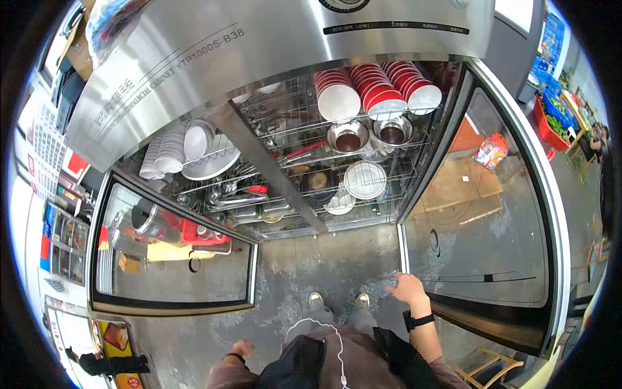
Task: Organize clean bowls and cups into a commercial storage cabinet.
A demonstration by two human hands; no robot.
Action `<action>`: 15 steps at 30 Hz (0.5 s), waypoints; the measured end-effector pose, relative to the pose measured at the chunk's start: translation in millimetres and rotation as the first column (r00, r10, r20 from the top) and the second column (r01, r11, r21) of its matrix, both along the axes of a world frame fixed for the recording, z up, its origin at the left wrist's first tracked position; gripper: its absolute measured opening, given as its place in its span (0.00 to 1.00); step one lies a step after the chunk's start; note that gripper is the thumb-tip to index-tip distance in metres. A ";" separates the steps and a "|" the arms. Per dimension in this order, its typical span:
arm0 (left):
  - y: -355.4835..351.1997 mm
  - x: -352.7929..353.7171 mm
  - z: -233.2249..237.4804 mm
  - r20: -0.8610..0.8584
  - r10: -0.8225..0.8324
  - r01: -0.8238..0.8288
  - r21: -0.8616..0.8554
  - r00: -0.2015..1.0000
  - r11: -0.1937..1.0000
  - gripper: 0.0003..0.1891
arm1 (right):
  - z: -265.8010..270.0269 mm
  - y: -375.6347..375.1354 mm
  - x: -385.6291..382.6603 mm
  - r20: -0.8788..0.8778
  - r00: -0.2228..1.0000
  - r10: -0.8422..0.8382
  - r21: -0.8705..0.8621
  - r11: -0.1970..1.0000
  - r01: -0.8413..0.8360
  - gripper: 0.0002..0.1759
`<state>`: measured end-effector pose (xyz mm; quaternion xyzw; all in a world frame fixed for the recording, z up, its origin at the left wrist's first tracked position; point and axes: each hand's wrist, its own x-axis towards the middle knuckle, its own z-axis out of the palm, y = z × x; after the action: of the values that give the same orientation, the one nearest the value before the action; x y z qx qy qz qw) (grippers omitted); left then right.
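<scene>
A steel disinfection cabinet (pixel 194 58) stands before me with both glass doors swung outward. My right hand (pixel 409 288) is beside the inner edge of the right glass door (pixel 486 214), fingers loosely apart and holding nothing. Low at my left side hangs my left hand (pixel 243 349), small in view, its fingers loosely apart with nothing seen in them. The left glass door (pixel 175 253) is further forward from it. Inside, red-and-white bowls (pixel 379 97) lie stacked on the upper right rack. Below them are steel bowls (pixel 348 136) and white plates (pixel 365 179).
White bowls (pixel 172 150) and metal utensils (pixel 236 194) fill the left racks. A wooden stool (pixel 486 366) is at lower right, behind the right door. Red crates (pixel 549 126) with greens stand far right. One person is at far left (pixel 103 364), another at far right (pixel 606 175).
</scene>
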<state>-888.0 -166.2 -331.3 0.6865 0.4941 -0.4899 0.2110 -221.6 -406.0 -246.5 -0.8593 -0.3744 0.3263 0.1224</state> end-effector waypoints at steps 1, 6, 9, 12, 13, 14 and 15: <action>-2.3 -15.4 -11.4 0.043 -0.474 0.472 -0.205 0.880 0.858 0.22 | -5.4 -0.3 -1.8 -0.002 1.000 -0.006 0.006 1.000 0.006 0.37; -19.3 -25.6 -23.1 0.161 -0.060 0.067 -0.039 0.985 0.997 0.20 | -21.8 23.1 -3.3 -0.049 0.999 0.024 -0.016 1.000 -0.025 0.36; -1.5 4.2 -20.1 0.355 0.365 -0.430 0.123 0.861 0.894 0.19 | -8.3 64.0 -0.6 0.011 0.999 0.049 -0.024 0.999 -0.049 0.34; 33.4 25.1 -22.1 0.505 0.364 -0.473 0.103 0.783 0.875 0.17 | 27.5 123.7 -2.3 0.105 0.992 0.071 -0.033 0.997 -0.068 0.34; 43.9 24.5 -24.7 0.544 0.368 -0.483 0.080 0.754 0.872 0.17 | 36.6 139.7 -6.5 0.142 0.988 0.067 0.017 0.997 -0.070 0.34; 52.6 25.9 -30.8 0.550 0.350 -0.465 0.079 0.758 0.882 0.17 | 44.4 154.3 -11.0 0.178 0.982 0.056 0.069 0.995 -0.070 0.33; 65.9 20.3 -48.3 0.553 0.328 -0.443 0.083 0.766 0.893 0.17 | 51.2 168.9 -18.9 0.176 0.984 0.035 0.096 0.994 -0.053 0.33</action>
<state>-867.7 -100.3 -379.6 0.6949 0.5969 -0.1748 0.3609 -240.5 -237.0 -195.3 -0.8688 -0.4184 0.2334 0.1252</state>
